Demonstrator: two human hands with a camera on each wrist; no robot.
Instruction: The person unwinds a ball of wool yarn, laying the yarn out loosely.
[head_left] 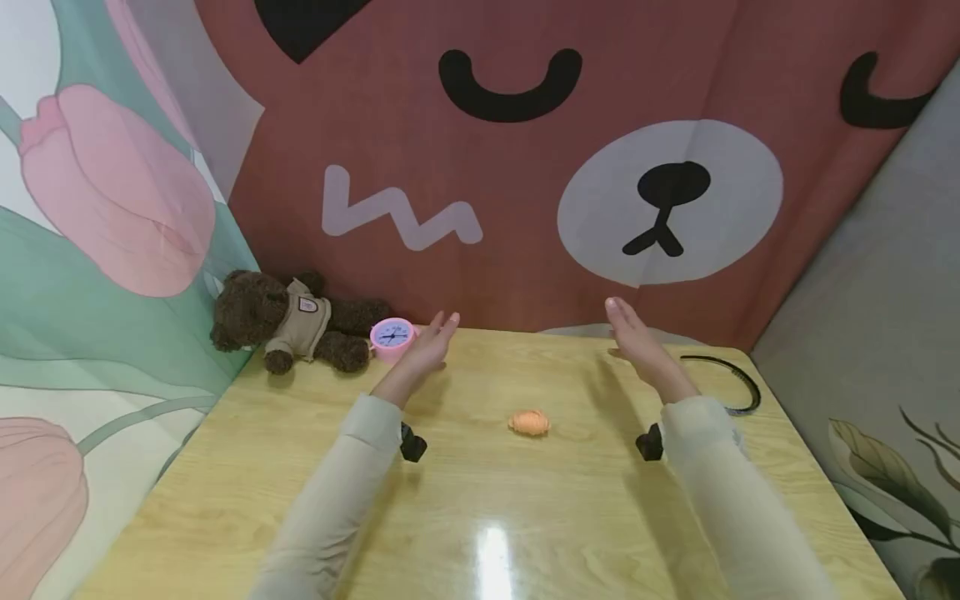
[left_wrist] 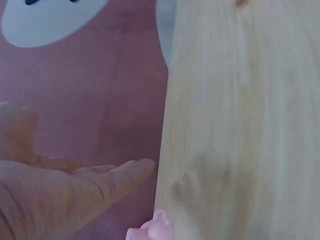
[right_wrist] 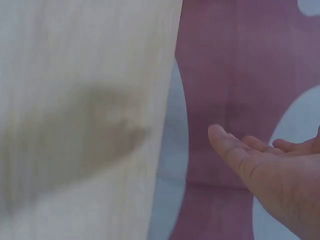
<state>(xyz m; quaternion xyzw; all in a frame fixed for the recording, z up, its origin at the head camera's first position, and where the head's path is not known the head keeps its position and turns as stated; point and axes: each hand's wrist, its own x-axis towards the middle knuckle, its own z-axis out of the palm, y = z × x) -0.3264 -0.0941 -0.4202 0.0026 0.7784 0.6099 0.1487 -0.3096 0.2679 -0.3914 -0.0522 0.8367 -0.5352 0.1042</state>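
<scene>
Both hands hover above the wooden table [head_left: 480, 500], palms facing each other with a wide gap between. The left hand [head_left: 423, 354], fingers extended, holds nothing; beside it stands a pink alarm clock [head_left: 392, 350] with a blue face. In the left wrist view, part of the pink clock [left_wrist: 156, 231] shows below that hand. The right hand [head_left: 643, 348] is likewise straight-fingered and holds nothing. Nearest to it on the right lies a thin black curved band [head_left: 738, 379], perhaps a headband, partly behind the sleeve. A small orange ridged object [head_left: 529, 422] rests between the forearms; its kind is unclear.
A brown teddy bear [head_left: 303, 329] in a beige top lies at the table's back left, its feet by the clock. Behind the table hangs a reddish-brown cloth [head_left: 517, 183] with a bear face. Floral cloth [head_left: 120, 200] covers the left side, grey cloth [head_left: 885, 275] the right.
</scene>
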